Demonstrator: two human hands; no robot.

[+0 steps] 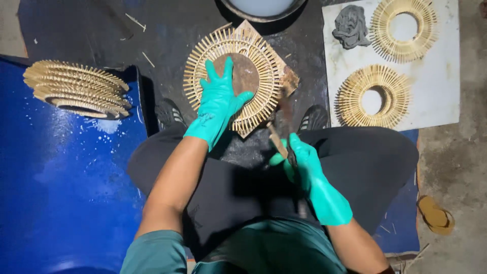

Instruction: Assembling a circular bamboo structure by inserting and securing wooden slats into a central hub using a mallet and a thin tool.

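left hand (219,101): fingers spread, pressing flat on bamboo ring (234,76) | right hand (299,162): gripping brush (280,133), long axis running up-left toward ring

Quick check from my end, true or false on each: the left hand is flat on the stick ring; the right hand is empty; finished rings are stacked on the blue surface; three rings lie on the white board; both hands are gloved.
1. The left hand lies flat on the stick ring. True.
2. The right hand is empty. False: it grips a brush-like tool.
3. A stack of rings sits on the blue surface. True.
4. Three rings lie on the white board. False: two, beside a grey rag.
5. Both hands wear green gloves. True.
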